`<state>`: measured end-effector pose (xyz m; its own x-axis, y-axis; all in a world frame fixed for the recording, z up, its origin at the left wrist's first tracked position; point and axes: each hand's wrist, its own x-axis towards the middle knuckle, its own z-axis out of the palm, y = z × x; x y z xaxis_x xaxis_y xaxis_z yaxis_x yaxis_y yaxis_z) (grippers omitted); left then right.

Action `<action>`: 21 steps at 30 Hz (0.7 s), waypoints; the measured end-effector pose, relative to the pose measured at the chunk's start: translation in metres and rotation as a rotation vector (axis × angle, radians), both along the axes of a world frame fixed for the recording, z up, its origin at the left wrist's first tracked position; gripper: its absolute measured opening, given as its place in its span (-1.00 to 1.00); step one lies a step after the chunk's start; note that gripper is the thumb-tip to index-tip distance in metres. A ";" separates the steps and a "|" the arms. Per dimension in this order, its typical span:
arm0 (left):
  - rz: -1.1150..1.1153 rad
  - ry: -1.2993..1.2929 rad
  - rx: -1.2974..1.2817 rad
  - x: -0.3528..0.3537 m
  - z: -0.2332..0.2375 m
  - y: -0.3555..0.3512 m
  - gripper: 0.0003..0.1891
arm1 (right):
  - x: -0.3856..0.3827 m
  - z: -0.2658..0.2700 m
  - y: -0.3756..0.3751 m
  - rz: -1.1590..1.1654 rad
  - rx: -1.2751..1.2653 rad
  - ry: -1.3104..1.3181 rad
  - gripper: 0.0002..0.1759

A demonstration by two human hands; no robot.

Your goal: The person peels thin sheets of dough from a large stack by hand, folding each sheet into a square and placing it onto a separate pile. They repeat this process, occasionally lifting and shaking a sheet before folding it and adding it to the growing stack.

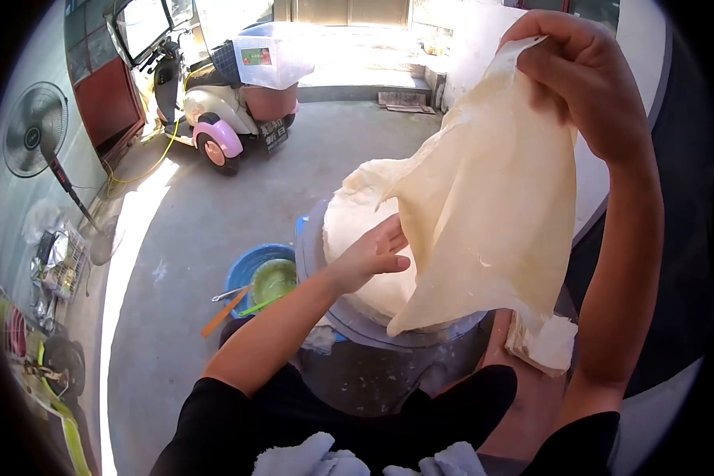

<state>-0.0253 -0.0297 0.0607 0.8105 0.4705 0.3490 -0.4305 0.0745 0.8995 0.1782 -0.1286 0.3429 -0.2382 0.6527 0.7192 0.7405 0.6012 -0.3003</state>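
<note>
A thin, cream-coloured sheet (492, 198) hangs from my right hand (575, 75), raised at the upper right, with its top edge pinched between thumb and fingers. Its lower end drapes over a pale, round stack (357, 214) on a grey round stand (349, 317). My left hand (373, 254) is over the stack, beside the hanging sheet, with its fingers apart; the fingertips come close to the sheet's fold, and whether they touch it I cannot tell.
A blue basin (242, 266) holding a green bowl (274, 279) and utensils stands left of the stand. A pale block (543, 343) lies at the right. Farther off are a three-wheeled scooter (214, 111) and a standing fan (36, 131).
</note>
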 end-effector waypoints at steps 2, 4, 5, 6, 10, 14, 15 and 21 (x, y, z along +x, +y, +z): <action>-0.068 0.084 -0.100 -0.001 -0.014 0.000 -0.04 | 0.004 -0.003 -0.002 -0.005 -0.021 -0.009 -0.83; -0.060 0.075 -0.155 -0.001 -0.018 -0.012 -0.23 | 0.008 -0.003 -0.002 -0.009 -0.071 -0.007 -0.84; -0.062 0.075 -0.156 -0.001 -0.018 -0.013 -0.23 | 0.011 -0.003 -0.001 -0.011 -0.073 -0.006 -0.84; 0.013 0.149 -0.099 -0.003 -0.018 -0.012 -0.37 | 0.015 -0.004 0.002 -0.044 -0.070 -0.009 -0.83; 0.319 0.291 -0.013 -0.018 0.000 0.005 -0.69 | 0.037 -0.014 0.020 -0.180 -0.063 -0.013 -0.81; 0.699 0.503 0.279 -0.037 0.045 0.084 -0.64 | 0.082 -0.025 0.058 -0.301 -0.130 0.121 -0.75; 0.723 0.501 0.317 -0.039 0.070 0.095 -0.65 | 0.092 -0.028 0.069 -0.328 -0.141 0.178 -0.74; 0.965 0.278 0.745 -0.034 0.183 0.148 -0.81 | 0.120 -0.029 0.088 -0.417 0.087 0.406 -0.65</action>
